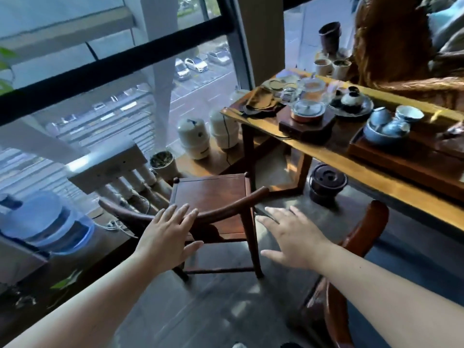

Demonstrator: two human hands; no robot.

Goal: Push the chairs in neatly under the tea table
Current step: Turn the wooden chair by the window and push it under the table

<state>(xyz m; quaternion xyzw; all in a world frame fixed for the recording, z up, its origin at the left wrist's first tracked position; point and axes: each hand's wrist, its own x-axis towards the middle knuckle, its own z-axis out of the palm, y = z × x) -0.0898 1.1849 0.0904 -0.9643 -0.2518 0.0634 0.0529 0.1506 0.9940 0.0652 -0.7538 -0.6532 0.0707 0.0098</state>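
Observation:
A dark wooden chair [213, 197] with a square seat and a curved back rail stands on the floor, left of the tea table [351, 169] and outside it. My left hand [165, 237] is spread open just over the middle of the back rail; whether it touches the rail I cannot tell. My right hand [291, 239] hovers open, to the right of the rail's end, holding nothing. A second chair [351, 249] with a reddish curved back stands at the lower right, beside the table's long edge.
The table carries a tea tray [401, 156], blue cups, a glass pot on a dark stand [306, 126]. A dark lidded pot [326, 182] sits on the floor under the table. White tanks [193, 136], a planter and a water jug [47, 222] line the window sill at left.

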